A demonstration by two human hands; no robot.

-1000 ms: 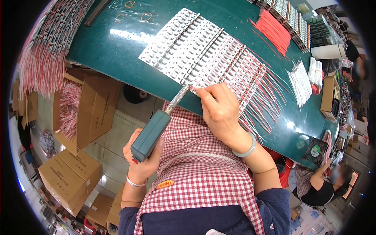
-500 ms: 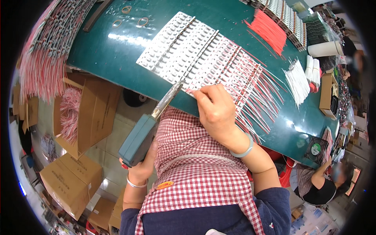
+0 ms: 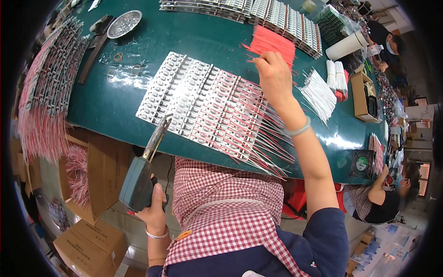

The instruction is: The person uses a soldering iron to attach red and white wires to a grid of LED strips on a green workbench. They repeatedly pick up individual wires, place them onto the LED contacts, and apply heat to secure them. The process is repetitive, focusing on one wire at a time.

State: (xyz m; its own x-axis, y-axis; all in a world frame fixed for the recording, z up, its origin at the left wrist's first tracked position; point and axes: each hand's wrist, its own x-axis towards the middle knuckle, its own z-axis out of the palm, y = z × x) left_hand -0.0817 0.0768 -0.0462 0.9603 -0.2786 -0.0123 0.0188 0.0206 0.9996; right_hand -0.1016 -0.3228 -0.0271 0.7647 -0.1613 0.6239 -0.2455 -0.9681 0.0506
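Observation:
My left hand (image 3: 154, 210) is wrapped round the handle of a teal soldering gun (image 3: 136, 182) with a long metal barrel. Its tip rests over the near left part of a panel of small white and metal pieces in rows (image 3: 184, 97). Red and white wires (image 3: 270, 134) fan out from the panel's right side. Beyond the panel, my right hand (image 3: 276, 78) reaches to a pile of loose red wires (image 3: 274, 44). Thumb and fingers are pinched on red wire at the pile's near left end; how many strands they hold is hidden.
White wires (image 3: 318, 97) lie to the right, near a cardboard box (image 3: 362, 97) and a white cylinder (image 3: 344, 45). Stacked panels (image 3: 288, 23) line the back. A metal dish (image 3: 124, 24) and wired panels (image 3: 50, 92) stand left. A co-worker (image 3: 376, 198) sits at right.
My right hand has left the panel's near edge and moved forward and right to the red wires. The soldering gun has shifted left and slightly down in the picture, and the view has moved.

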